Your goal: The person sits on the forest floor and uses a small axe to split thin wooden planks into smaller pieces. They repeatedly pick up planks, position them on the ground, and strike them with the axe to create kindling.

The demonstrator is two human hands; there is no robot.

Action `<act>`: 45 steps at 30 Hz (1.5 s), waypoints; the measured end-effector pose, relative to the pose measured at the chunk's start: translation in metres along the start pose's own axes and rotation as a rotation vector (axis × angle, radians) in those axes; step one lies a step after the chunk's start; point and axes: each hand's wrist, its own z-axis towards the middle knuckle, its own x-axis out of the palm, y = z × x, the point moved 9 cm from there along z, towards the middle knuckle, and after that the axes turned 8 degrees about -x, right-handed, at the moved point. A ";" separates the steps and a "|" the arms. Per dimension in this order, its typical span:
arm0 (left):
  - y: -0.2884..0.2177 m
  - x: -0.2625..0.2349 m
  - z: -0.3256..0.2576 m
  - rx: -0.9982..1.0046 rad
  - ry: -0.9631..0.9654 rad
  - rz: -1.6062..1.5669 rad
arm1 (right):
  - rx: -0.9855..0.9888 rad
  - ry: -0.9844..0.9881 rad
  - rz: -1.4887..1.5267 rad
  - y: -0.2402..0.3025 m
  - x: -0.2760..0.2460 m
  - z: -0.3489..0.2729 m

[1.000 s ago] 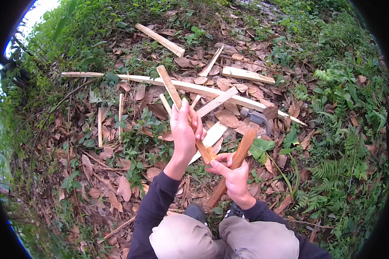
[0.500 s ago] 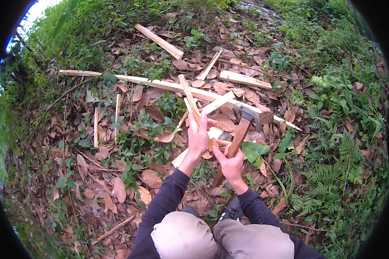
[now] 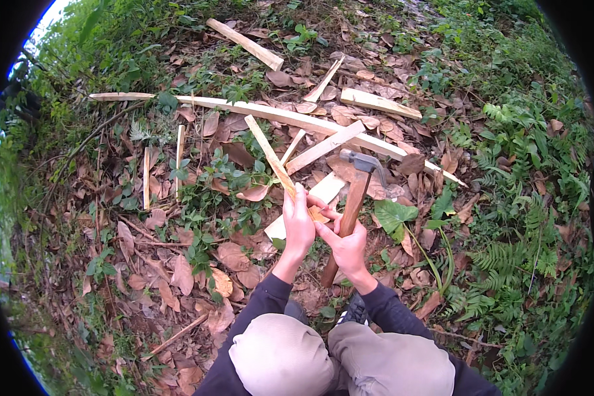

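Note:
My left hand is closed round the lower part of a narrow wooden strip, which slants up to the left. In my right hand is a claw hammer with a brown wooden handle, its metal head up. Thumb and fingers of the right hand meet the left fingers near the strip's lower end. A small orange-brown bit shows between the hands; I cannot make out what it is. Just beyond lie a short board and a pale, wider piece of wood, partly hidden by my hands.
A long wooden pole lies across the leaf litter. Past it are a thick stake, a split piece and a short block. Two thin sticks lie at left. Ferns grow at right.
The strip's upper end has swung left in my left hand. The hammer has shifted slightly left and stands more upright, and the right hand has moved a little lower.

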 end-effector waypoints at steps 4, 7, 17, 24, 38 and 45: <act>0.003 0.010 0.011 -0.017 -0.056 0.087 | -0.096 0.043 -0.192 0.019 -0.018 0.001; 0.005 0.016 0.017 0.060 -0.078 0.205 | -0.107 0.148 -0.353 0.034 -0.058 -0.010; -0.001 0.021 0.005 0.059 -0.052 0.268 | -0.132 0.300 -0.681 0.085 -0.069 -0.040; -0.003 0.007 0.003 0.045 -0.093 0.344 | -0.050 0.474 -0.905 0.095 -0.049 -0.037; -0.024 0.001 -0.009 0.218 -0.161 0.641 | -0.061 0.360 -0.753 0.108 -0.049 -0.050; -0.030 0.001 -0.004 0.109 -0.135 0.537 | 0.083 0.444 -0.937 0.082 -0.058 -0.035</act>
